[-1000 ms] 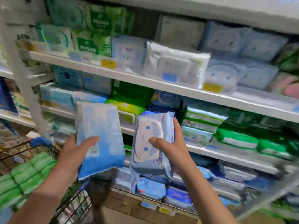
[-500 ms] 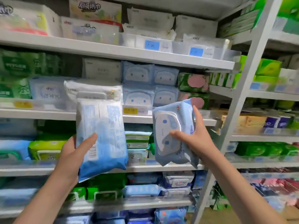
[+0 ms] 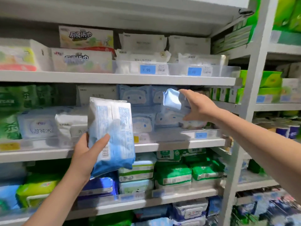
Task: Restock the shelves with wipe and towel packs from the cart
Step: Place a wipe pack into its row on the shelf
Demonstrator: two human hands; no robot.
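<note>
Two hands, each holding a wipe pack, at store shelves.
Right hand (image 3: 199, 106) tips blue pack (image 3: 173, 99) toward matching stack (image 3: 145, 110), centre frame; left hand (image 3: 88, 156) grips upright pack (image 3: 112, 132).

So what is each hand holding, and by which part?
Left hand grips the blue-and-white pack by its lower left edge, thumb across the back. Right hand holds the light-blue pack by its right end.

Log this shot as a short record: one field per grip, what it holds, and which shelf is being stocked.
left grip: holds blue-and-white pack, upright, barcode side toward camera, in front of the shelves
right grip: holds light blue pack, tilted, reaching in above the middle shelf
neighbours: cartoon-face packs stacked just left of the light blue pack
placed: neither pack yet, both in hand
</note>
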